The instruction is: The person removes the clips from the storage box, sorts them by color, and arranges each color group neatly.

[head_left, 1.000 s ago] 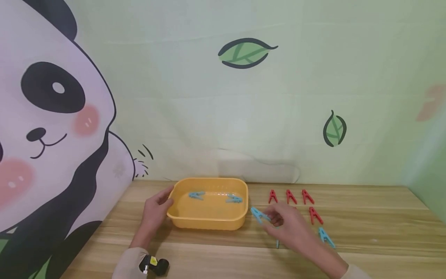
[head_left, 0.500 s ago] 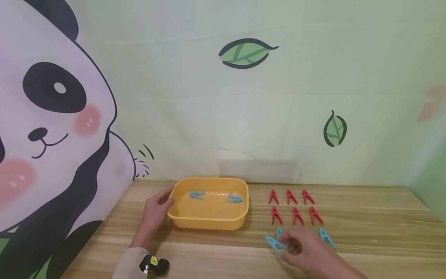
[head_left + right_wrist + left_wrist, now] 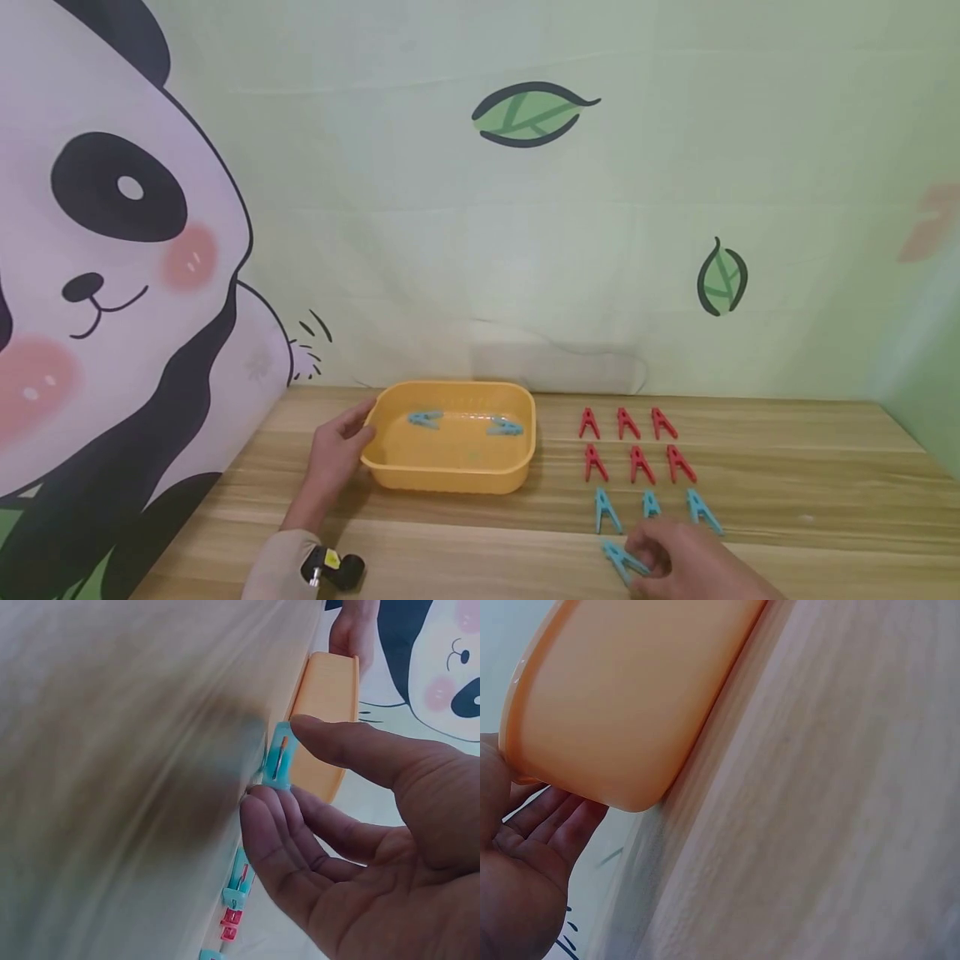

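On the right, my right hand [image 3: 686, 560] pinches a light blue clothespin [image 3: 621, 560] low over the table, below a row of three blue ones. In the right wrist view the thumb and fingers meet that clothespin [image 3: 279, 756] at its two ends. At the left, my left hand [image 3: 341, 442] grips the near-left rim of a yellow plastic basin [image 3: 450, 482], fingers spread along its outer side. Inside the basin lie two blue clothespins, one at the left [image 3: 424, 419] and another at the right [image 3: 506, 427].
Two rows of red clothespins [image 3: 628, 423] lie right of the basin. Nearer to me is the blue row, with a left clothespin [image 3: 606, 512], a partly covered middle one [image 3: 651, 504] and a right one [image 3: 703, 510]. A printed cloth backdrop [image 3: 420, 250] stands behind the wooden table [image 3: 825, 475].
My right hand has carried the blue clothespin from beside the basin toward the table's front, right of where it was. The left hand and the basin have stayed put.
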The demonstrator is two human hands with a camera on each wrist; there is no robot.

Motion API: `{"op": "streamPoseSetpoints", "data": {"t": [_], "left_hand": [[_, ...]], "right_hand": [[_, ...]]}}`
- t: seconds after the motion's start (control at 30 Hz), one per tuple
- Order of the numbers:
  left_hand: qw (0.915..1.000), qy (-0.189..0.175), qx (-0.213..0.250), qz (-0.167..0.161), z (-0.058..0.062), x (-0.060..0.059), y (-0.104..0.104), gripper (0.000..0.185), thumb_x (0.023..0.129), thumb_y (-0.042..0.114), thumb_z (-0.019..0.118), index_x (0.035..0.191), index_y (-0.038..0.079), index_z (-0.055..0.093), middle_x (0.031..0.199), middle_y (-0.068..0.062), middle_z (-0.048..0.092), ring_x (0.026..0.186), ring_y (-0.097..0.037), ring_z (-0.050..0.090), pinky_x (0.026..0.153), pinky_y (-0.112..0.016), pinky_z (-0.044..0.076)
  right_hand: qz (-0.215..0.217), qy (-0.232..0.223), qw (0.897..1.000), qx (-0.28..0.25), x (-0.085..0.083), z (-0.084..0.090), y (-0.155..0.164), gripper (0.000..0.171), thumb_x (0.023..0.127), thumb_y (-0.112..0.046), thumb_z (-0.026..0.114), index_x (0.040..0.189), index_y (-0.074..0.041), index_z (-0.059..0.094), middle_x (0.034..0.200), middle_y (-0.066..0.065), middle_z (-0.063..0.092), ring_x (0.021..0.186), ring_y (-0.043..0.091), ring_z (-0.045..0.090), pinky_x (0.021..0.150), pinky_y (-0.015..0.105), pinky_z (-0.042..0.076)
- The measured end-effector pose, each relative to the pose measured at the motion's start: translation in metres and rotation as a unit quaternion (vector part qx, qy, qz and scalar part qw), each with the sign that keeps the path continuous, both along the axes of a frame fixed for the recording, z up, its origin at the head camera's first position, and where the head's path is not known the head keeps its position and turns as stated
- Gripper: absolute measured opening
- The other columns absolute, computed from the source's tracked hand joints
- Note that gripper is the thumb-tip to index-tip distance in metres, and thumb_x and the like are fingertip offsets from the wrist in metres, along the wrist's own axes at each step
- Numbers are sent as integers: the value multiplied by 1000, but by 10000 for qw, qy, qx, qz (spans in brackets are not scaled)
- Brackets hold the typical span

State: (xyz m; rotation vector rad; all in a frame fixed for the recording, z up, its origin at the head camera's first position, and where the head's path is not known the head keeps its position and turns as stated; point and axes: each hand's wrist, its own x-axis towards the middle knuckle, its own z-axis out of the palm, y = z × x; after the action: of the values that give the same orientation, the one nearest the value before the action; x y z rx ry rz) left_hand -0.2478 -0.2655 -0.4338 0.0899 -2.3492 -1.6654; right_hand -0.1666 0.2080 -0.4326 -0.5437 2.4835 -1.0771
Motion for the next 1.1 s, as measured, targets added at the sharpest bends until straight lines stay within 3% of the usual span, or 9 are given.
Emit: {"op": "streamPoseSetpoints", "data": {"t": [0.23,0.37,0.5,0.63,0.8,0.93,1.1], "left_hand": [[10000,-20,31,-47,0,-1,0,48,104,4,60,151,-4,54,154,-23,53,139,-40,54,102,-26,52],[10000,-16,10,-31,0,-1,0,48,104,4,60,151,-4,54,153,-23,53,139,-41,55,101,-23,52],[10000,-21,17,18,0,0,-1,47,104,3,59,151,-3,55,152,-23,55,138,-39,56,97,-18,52],[10000,-56,-37,36,2,1,-1,47,105,4,59,151,-2,55,153,-21,55,139,-38,55,100,-22,51],[10000,-55,-81,12,2,1,-1,47,105,4,60,151,-3,55,153,-22,54,140,-39,54,106,-31,50],[9999,-85,-78,13,2,0,-1,47,105,4,59,152,-3,54,155,-21,53,140,-39,54,108,-35,49],[9999,-115,-94,16,1,0,-1,47,106,4,58,152,-2,53,156,-20,52,142,-37,53,110,-38,47]], "right_hand": [[39,-403,9983,-416,9,12,-6,37,93,-18,84,118,2,67,86,3,61,79,23,56,64,27,49],[-88,-380,9990,-224,7,8,-10,47,91,-18,85,126,5,64,86,3,60,77,22,56,65,29,49],[-103,-424,9990,-112,-7,-18,-4,60,90,-28,87,134,3,62,84,2,62,73,19,58,63,30,50],[65,-503,9982,-310,-22,-50,7,70,88,-42,87,138,-1,61,84,3,65,72,20,60,60,29,51],[299,-412,9977,-456,-31,-67,13,67,87,-45,87,134,-3,63,83,3,67,71,21,62,59,30,51],[234,-394,9982,-380,-25,-56,9,59,90,-38,86,131,-2,64,81,1,66,69,18,61,60,28,51],[-132,-361,9992,-98,-4,-12,-9,53,93,-27,84,131,3,63,81,2,62,70,18,58,61,28,50]]}}
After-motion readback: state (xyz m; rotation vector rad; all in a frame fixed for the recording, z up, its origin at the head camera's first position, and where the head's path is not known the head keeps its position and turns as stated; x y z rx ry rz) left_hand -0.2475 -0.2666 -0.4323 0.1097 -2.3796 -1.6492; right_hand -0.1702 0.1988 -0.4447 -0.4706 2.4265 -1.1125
